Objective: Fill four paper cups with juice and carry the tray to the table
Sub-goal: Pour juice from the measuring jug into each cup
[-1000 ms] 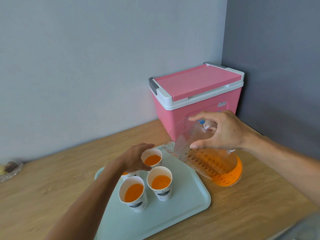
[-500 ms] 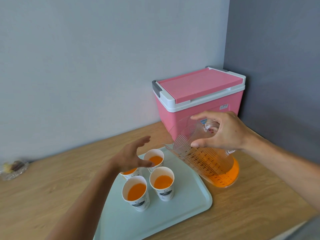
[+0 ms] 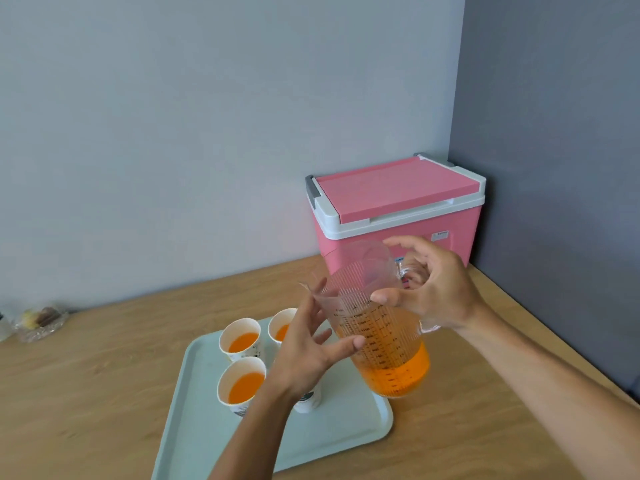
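Tipped toward the cups half a second ago, the jug (image 3: 381,327) now stands close to upright, and the left hand (image 3: 304,351) has risen from beside the cups to the jug's near side.

One pale green tray (image 3: 194,410) lies on the wooden counter (image 3: 104,375). Four paper cups stand on it in a tight square. The back-left cup (image 3: 240,341) and the front-left cup (image 3: 242,384) show orange juice well up inside. The back-right cup (image 3: 280,327) shows juice too, though the left hand covers part of it. Only the base of the front-right cup (image 3: 308,403) shows below the left wrist, so its fill cannot be seen.

One clear ribbed jug, with orange juice (image 3: 401,379) low in it, sits at the tray's right edge. Whether its base rests on the counter or hangs just above it cannot be told.

The right hand (image 3: 436,289) holds the jug high up. Its lower fingers curl at the clear handle, the thumb presses the ribbed wall, and the forefinger is stretched out over the rim. The left hand is spread wide, fingers apart and pointing up toward the spout. Its thumb tip lies against or just beside the jug's wall, and it grips nothing.

One pink cooler (image 3: 398,216) with a white-rimmed lid stands shut in the corner behind the jug. One glass dish (image 3: 38,322) of sweets sits far to the left by the wall.
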